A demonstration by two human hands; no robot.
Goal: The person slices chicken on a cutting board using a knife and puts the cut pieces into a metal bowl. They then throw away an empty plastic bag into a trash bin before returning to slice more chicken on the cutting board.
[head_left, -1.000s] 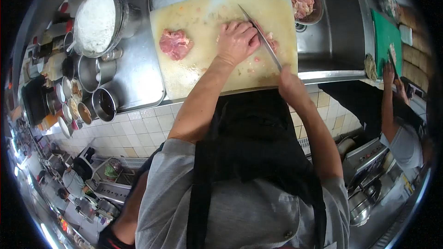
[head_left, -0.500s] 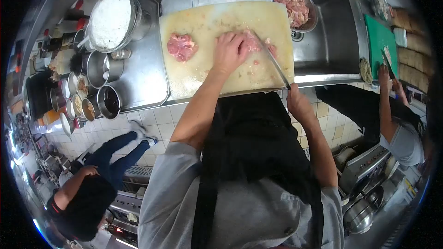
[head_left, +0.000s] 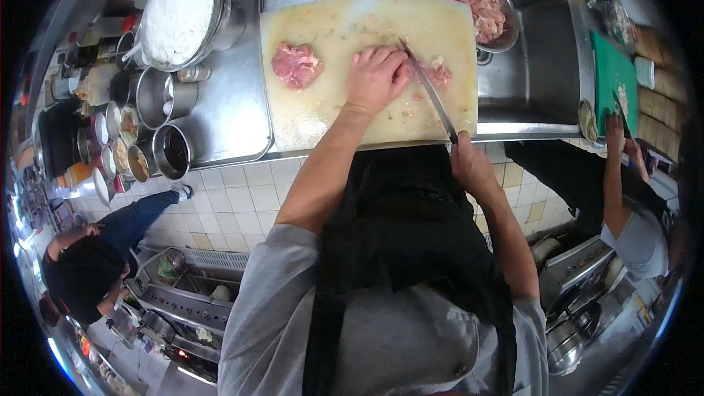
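On the yellowed cutting board (head_left: pixel 330 121), my left hand (head_left: pixel 378 77) presses down with curled fingers on a piece of raw meat, mostly hidden under it. My right hand (head_left: pixel 471 166) grips the handle of a long knife (head_left: pixel 433 95) at the board's front edge. The blade slants away from me, its edge beside my left fingertips. Small cut pieces of raw meat (head_left: pixel 438 73) lie just right of the blade. A larger whole slab of raw meat (head_left: pixel 296 65) sits apart on the board's left side.
A bowl of cut meat (head_left: pixel 480 11) stands at the sink (head_left: pixel 543 66). Left are a tub of white powder (head_left: pixel 178 18) and several metal pots (head_left: pixel 174 152). One co-worker (head_left: pixel 638 227) cuts at a green board (head_left: pixel 612 73); another person (head_left: pixel 84 268) is behind left.
The knife has shifted left towards my left fingers, and more cut meat shows to its right. The person behind left has moved further left. The view has shifted slightly.
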